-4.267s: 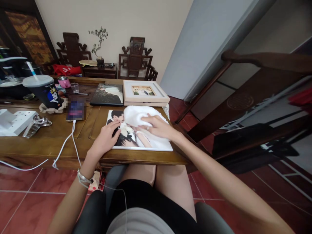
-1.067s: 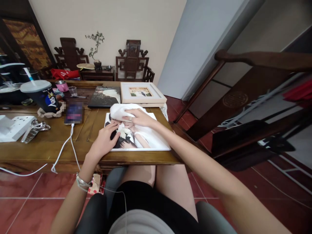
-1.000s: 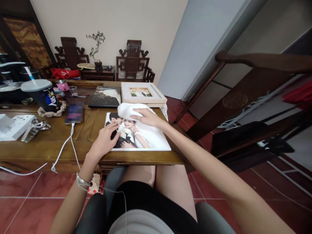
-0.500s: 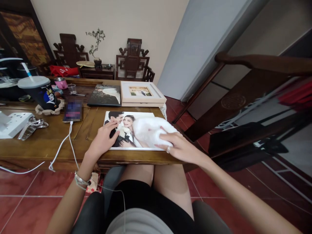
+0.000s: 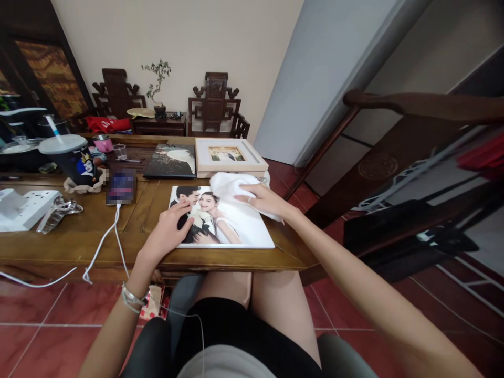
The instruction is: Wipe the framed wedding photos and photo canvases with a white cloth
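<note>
A photo panel (image 5: pixel 228 231) showing a couple lies flat near the table's front edge. My left hand (image 5: pixel 169 226) rests on its left side, fingers stretched over the picture. With my right hand (image 5: pixel 263 199) I grip a bunched white cloth (image 5: pixel 228 186), which lies over the panel's far right corner and hides that part. Just behind the cloth is a pale box with a framed picture (image 5: pixel 232 153). Left of the box lies a dark photo album (image 5: pixel 171 160).
A phone (image 5: pixel 120 186) with a white cable (image 5: pixel 103 236) lies left of the panel. Farther left stand a lidded cup with a straw (image 5: pixel 74 157) and a white power strip (image 5: pixel 31 207). A wooden chair (image 5: pixel 378 152) stands at the right.
My right hand has moved the cloth away from me, from the panel's near right part to its far right corner. My left hand stays on the panel.
</note>
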